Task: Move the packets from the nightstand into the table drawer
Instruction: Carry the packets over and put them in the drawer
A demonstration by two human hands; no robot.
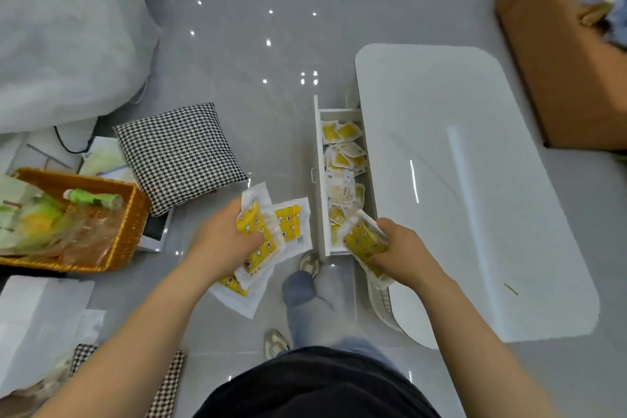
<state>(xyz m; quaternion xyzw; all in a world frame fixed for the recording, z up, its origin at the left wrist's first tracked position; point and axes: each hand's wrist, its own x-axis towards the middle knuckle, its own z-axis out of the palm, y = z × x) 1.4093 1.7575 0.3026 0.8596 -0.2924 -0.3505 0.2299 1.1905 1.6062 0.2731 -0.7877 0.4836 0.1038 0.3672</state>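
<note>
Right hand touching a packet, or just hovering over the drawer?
Touching. The head view shows the right hand with fingers curled round a packet by the open drawer.

A fanned stack of packets (271,237), flat and white with yellow star-printed middles, is pinched between the thumb and fingers of the left hand (220,241) and spreads out past the fingertips. A smaller bundle (364,243) tilts in the right hand's (400,244) curled fingers at the near end of the open white drawer (318,180). Loose packets (342,159) lie jumbled inside it, beyond those fingertips.
</note>
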